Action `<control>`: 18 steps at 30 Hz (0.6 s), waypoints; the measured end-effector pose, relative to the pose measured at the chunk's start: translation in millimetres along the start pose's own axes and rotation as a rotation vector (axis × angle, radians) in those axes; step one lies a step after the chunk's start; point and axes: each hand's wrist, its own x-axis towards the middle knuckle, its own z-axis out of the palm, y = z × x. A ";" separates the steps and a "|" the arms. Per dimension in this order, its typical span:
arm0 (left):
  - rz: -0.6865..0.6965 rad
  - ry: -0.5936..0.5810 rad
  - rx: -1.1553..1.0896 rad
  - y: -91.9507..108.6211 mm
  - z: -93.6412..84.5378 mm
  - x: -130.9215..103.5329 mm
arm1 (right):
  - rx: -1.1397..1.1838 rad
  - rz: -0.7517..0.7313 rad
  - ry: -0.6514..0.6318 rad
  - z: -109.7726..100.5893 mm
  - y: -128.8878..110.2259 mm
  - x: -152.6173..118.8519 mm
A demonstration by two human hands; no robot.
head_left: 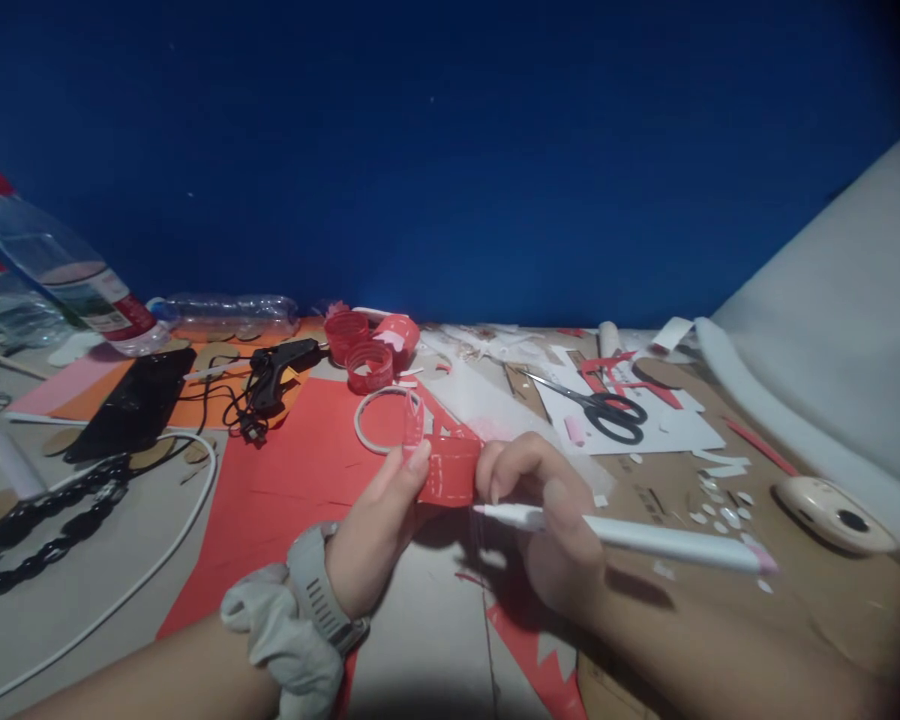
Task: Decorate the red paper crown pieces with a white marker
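Left grip: the left hand (379,520) pinches the red band (450,475) between thumb and fingers, above the front middle of the worktop (97,620).
Right grip: the right hand (562,530) is curled round the marker (667,542), its fingertips at the band's right edge.
Band: curved, with white dashed lines on its face; the marker's pale tip points at its lower right corner.
White ring: just behind the band, the ring (359,425) frames part of the red sheet (277,460) lying under it.
Red rings: two open rings (370,370) stand at the back, close together; their insides are too dark to read.
Standing bottle: at far left, the clear bottle (94,285) has a red cap and a label; I cannot tell whether it holds liquid.
Lying bottle: a second clear bottle (229,312) is on its side near the blue wall (450,160); its contents are unclear.
Left side: glue gun (281,370) beside the phone (135,400).
Right side: scissors (600,408) on white paper (679,435).
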 end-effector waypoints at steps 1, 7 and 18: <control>-0.010 -0.009 -0.001 0.5 0.8 0.3 | 0.010 0.008 0.019 -0.3 0.3 2.2; -0.011 0.010 0.048 -5.1 -6.9 2.9 | 0.063 0.075 0.088 -2.4 3.5 10.4; -0.033 -0.011 -0.125 0.8 -3.6 -0.3 | 0.264 0.332 0.107 -3.5 0.1 22.8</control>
